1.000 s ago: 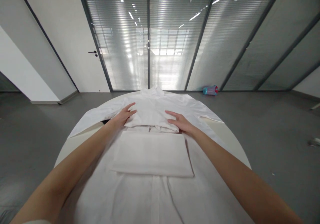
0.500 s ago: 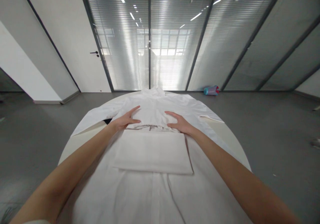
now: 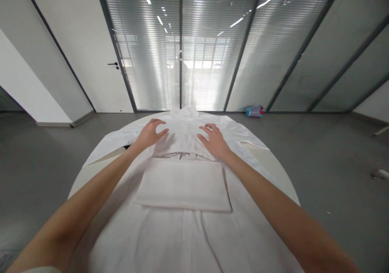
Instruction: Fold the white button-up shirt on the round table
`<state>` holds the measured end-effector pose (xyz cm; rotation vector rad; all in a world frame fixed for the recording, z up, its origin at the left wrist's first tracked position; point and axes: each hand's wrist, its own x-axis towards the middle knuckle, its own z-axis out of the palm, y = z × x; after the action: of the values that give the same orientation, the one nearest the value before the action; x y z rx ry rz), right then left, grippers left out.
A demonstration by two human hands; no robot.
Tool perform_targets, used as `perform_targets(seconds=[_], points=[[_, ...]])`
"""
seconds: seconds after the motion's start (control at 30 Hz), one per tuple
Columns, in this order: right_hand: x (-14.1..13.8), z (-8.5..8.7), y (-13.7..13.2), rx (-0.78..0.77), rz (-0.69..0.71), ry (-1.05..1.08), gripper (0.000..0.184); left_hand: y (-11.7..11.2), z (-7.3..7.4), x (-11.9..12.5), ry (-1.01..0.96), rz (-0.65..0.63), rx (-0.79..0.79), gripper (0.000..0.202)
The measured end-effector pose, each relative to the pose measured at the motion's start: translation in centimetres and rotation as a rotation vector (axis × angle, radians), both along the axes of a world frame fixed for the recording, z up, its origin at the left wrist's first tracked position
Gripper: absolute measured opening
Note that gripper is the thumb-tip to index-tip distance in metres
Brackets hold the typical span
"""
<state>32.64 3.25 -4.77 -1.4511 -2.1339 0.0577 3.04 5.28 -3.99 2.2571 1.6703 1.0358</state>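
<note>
A white button-front shirt (image 3: 182, 232) lies spread on the table, its collar (image 3: 184, 112) at the far end. Across its middle sits a flat, rectangular folded panel (image 3: 182, 185) of the same cloth. My left hand (image 3: 150, 134) rests on the chest just left of centre, fingers apart and slightly curled, gripping nothing. My right hand (image 3: 213, 140) lies on the right side of the chest, also with spread fingers and no cloth held. Both sleeves spread out sideways, the left sleeve (image 3: 112, 141) nearest my left hand.
The shirt covers most of a round white table (image 3: 282, 179), whose edge curves on both sides. A grey floor surrounds it. Beyond stand a glass partition with blinds, a white door (image 3: 91, 50) and a blue bottle (image 3: 254, 111) lying on the floor.
Both hands have slid farther up the shirt toward the collar, and their fingers are more curled. The folded panel has stayed in place.
</note>
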Motion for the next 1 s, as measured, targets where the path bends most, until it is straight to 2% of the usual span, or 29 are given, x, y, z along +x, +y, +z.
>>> perform_targets(seconds=[0.07,0.13,0.27,0.37,0.53,0.67,0.73,0.87,1.0], points=[[-1.8,-0.3,0.9,-0.028,0.088,-0.058,0.050,0.4,-0.8,1.6,0.013,-0.155,0.049,0.047],[-3.2,-1.1,1.5,-0.084,0.135,-0.122,0.056,0.5,-2.3,2.9,0.079,-0.262,-0.043,0.052],[-3.5,-3.2,1.9,-0.257,0.135,-0.216,0.064,0.2,-5.4,3.2,0.177,-0.292,-0.213,0.056],[-2.7,-4.3,1.9,-0.300,0.123,-0.236,0.069,0.1,-6.5,2.5,0.172,-0.302,-0.219,0.055],[-2.1,-4.6,2.0,-0.299,0.133,-0.229,0.073,0.2,-6.6,2.3,0.160,-0.283,-0.179,0.054],[-0.9,-4.8,2.4,-0.182,-0.049,-0.082,0.076,0.9,-6.7,0.9,0.110,0.002,-0.108,0.055],[0.1,-5.0,2.8,-0.152,-0.147,-0.019,0.072,1.6,-6.7,-0.3,0.103,0.096,-0.096,0.052],[1.5,-5.2,3.7,-0.245,-0.213,0.016,0.061,3.0,-6.5,-2.0,0.053,0.114,-0.185,0.044],[1.8,-4.6,4.2,-0.192,-0.214,0.084,0.052,3.3,-5.7,-2.3,-0.260,0.036,-0.325,0.054]])
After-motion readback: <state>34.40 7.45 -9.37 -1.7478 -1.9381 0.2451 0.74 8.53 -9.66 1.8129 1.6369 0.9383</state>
